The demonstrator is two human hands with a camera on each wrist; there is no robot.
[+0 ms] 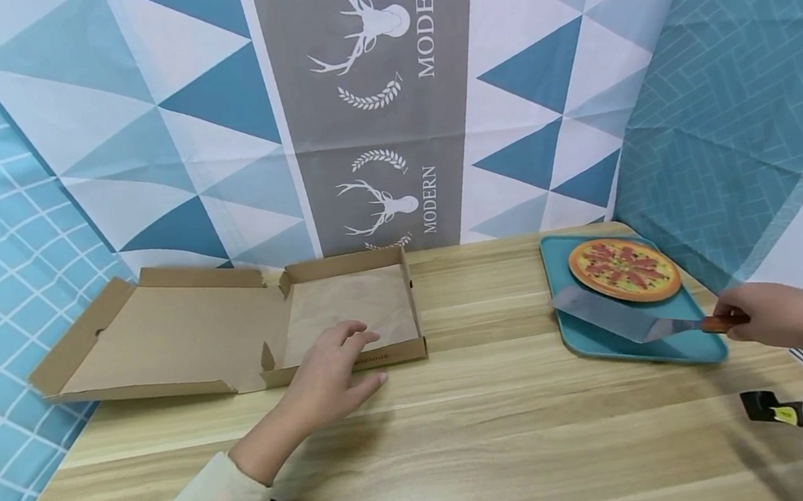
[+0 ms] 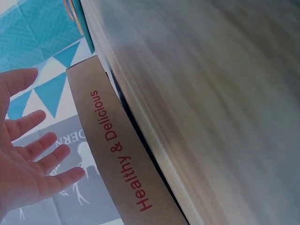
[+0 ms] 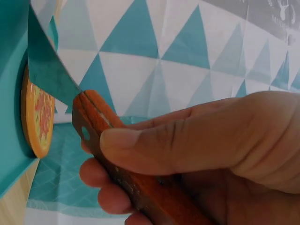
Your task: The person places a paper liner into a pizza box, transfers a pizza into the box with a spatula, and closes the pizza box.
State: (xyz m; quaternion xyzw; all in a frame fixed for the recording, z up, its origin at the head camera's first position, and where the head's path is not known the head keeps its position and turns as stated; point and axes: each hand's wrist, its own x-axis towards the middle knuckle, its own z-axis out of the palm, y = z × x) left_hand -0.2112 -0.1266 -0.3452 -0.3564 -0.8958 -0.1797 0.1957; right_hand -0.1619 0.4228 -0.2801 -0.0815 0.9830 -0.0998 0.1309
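My right hand (image 1: 776, 315) grips the wooden handle (image 3: 136, 180) of a metal spatula (image 1: 610, 315). Its flat blade hangs over the left part of a teal tray (image 1: 691, 347), in front of a pizza (image 1: 624, 269) with red toppings that lies on the tray. In the right wrist view the thumb lies along the handle and the fingers wrap beneath it. My left hand (image 1: 330, 376) hovers at the front wall of an open cardboard pizza box (image 1: 349, 313), fingers spread and holding nothing. Red lettering (image 2: 119, 150) runs along that wall in the left wrist view.
The box lid (image 1: 175, 331) lies folded back to the left. Behind the wooden table (image 1: 465, 440) hangs a patterned cloth (image 1: 372, 107), with blue cloths at both sides. A black and yellow object (image 1: 772, 409) shows beside the right sleeve.
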